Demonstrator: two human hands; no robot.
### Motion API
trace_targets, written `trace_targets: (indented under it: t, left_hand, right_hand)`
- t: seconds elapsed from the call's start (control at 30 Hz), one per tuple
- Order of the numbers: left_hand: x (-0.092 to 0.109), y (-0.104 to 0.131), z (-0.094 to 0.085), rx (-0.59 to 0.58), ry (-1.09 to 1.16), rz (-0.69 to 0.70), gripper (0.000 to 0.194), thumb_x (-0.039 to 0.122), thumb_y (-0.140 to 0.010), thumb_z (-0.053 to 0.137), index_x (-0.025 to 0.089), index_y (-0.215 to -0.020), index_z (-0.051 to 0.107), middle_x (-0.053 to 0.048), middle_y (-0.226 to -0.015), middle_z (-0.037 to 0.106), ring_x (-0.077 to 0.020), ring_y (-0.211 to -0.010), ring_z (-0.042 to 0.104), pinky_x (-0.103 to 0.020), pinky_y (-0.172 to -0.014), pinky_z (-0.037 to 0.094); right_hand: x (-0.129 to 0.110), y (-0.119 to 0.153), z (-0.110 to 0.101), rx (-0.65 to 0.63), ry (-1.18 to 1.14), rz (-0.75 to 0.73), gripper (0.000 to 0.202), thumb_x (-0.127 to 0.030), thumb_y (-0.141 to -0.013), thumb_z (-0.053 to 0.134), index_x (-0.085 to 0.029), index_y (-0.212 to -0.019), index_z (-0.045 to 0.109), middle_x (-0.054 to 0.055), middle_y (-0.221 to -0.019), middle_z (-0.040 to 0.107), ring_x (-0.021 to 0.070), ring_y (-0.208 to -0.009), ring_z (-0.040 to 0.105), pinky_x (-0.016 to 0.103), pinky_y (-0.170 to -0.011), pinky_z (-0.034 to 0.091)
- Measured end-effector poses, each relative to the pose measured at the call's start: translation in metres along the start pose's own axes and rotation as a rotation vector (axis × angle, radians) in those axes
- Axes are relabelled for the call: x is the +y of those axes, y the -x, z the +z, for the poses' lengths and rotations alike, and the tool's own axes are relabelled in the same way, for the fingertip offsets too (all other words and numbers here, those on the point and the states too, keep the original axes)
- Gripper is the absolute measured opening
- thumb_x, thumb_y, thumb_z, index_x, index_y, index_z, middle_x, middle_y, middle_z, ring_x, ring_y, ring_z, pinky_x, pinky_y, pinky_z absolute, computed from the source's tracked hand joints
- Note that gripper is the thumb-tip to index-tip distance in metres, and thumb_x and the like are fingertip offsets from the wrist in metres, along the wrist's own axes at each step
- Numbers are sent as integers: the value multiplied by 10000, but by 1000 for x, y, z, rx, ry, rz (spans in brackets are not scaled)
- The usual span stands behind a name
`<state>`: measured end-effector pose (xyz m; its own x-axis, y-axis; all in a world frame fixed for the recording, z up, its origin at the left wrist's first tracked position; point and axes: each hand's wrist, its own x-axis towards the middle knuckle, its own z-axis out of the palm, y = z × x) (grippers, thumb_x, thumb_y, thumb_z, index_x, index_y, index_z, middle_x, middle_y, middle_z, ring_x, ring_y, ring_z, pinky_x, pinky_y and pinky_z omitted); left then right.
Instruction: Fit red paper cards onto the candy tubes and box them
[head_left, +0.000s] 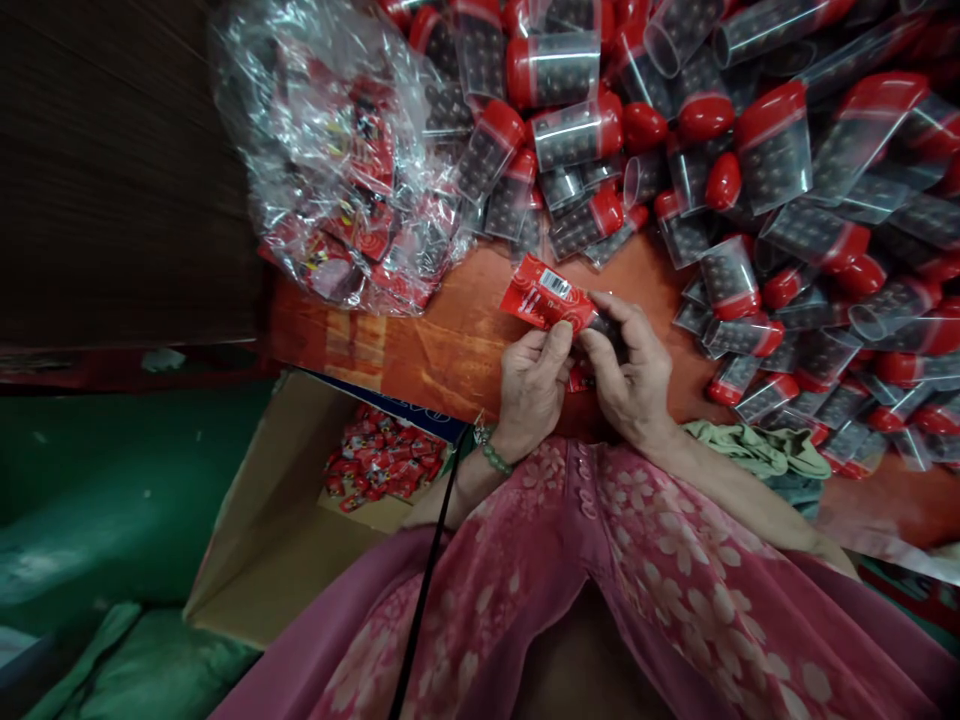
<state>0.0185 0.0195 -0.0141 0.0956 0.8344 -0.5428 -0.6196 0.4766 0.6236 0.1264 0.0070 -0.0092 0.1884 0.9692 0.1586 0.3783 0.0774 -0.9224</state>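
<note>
Over the near edge of the orange table (457, 350) both hands meet at one red printed wrapper (544, 290) with a white barcode. My left hand (532, 385) pinches its lower edge between thumb and fingers. Close beside it, my right hand (634, 375) is closed on a small dark-filled container (602, 325) at the wrapper's right end; most of it is hidden by the fingers. Another bit of red shows below, between the hands. I cannot tell how far the container sits inside the wrapper.
Clear tubes (562, 135) with red caps and dark round contents are heaped across the back and right. A clear plastic bag (337, 170) of red wrappers lies at back left. Below left, a cardboard box (300, 500) holds red packets (386, 455). Green cloth (757, 448) lies right.
</note>
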Motion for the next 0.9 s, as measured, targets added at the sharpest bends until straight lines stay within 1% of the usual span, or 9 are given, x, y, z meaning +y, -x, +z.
trace_targets:
  t: [0.07, 0.17, 0.27, 0.37, 0.47, 0.57, 0.63, 0.77, 0.9]
  left_hand:
    - [0, 1, 2, 2, 21, 10, 437, 550, -669, 895, 157, -726, 710, 70, -563, 566, -28, -464, 479, -179, -499, 422]
    - [4, -1, 1, -13, 38, 21, 424, 542, -668, 899, 161, -751, 730, 57, -587, 603, -51, -526, 563, -186, -567, 483]
    - [10, -4, -1, -11, 25, 18, 385, 515, -716, 884, 172, -835, 755, -3, -776, 738, -138, -822, 730, -245, -801, 575]
    - [18, -6, -2, 11, -17, 32, 348, 491, -758, 859, 178, -885, 775, -45, -948, 794, -212, -1096, 735, -319, -997, 563]
    - [26, -8, -2, -3, -34, 76, 387, 520, -718, 877, 203, -922, 790, -50, -1063, 801, -242, -1203, 705, -346, -1061, 546]
    - [29, -10, -1, -21, -33, 104, 447, 575, -660, 897, 214, -900, 791, -51, -1067, 803, -257, -1193, 715, -369, -1050, 564]
    - [27, -10, 0, -28, -33, 103, 457, 598, -638, 901, 210, -848, 785, -48, -982, 808, -261, -1138, 738, -379, -1010, 587]
    - [25, -10, 2, -55, -85, 73, 464, 611, -626, 898, 201, -806, 777, -48, -891, 801, -263, -1046, 760, -365, -909, 620]
    - [25, -9, -1, -125, -110, -9, 497, 606, -637, 893, 159, -821, 777, -81, -885, 793, -246, -911, 762, -321, -755, 617]
  right_hand:
    - [2, 1, 4, 29, 32, -67, 275, -350, -995, 583, -233, -1236, 648, 78, -1154, 738, 216, -1054, 703, 407, -966, 581]
    - [1, -1, 8, -17, -19, 15, 290, -403, -1017, 546, -233, -1238, 624, 74, -1155, 725, 211, -1071, 696, 405, -975, 581]
    - [-3, -5, 7, -120, -100, 84, 322, -464, -1021, 530, -246, -1246, 604, 69, -1219, 715, 208, -1148, 684, 412, -1045, 559]
    - [-9, -7, 1, -248, -202, 96, 369, -481, -999, 572, -257, -1292, 584, 73, -1353, 674, 208, -1278, 632, 412, -1142, 502]
    - [-10, -6, -5, -325, -356, 275, 431, -514, -961, 628, -269, -1309, 562, 62, -1289, 699, 186, -1161, 692, 360, -1020, 583]
    - [-7, -3, -8, -355, -445, 451, 387, -527, -908, 694, -250, -1168, 619, -1, -919, 729, 130, -774, 719, 271, -735, 619]
    - [-6, 0, -8, -315, -422, 454, 349, -507, -875, 733, -235, -1079, 655, -32, -783, 690, 106, -647, 667, 242, -638, 587]
    - [-7, 0, -9, -188, -330, 347, 292, -442, -849, 763, -232, -1038, 693, -26, -804, 708, 101, -641, 653, 236, -613, 569]
    - [-10, -5, -12, -232, -435, 450, 345, -483, -813, 796, -227, -1013, 680, -24, -788, 720, 108, -632, 685, 242, -620, 603]
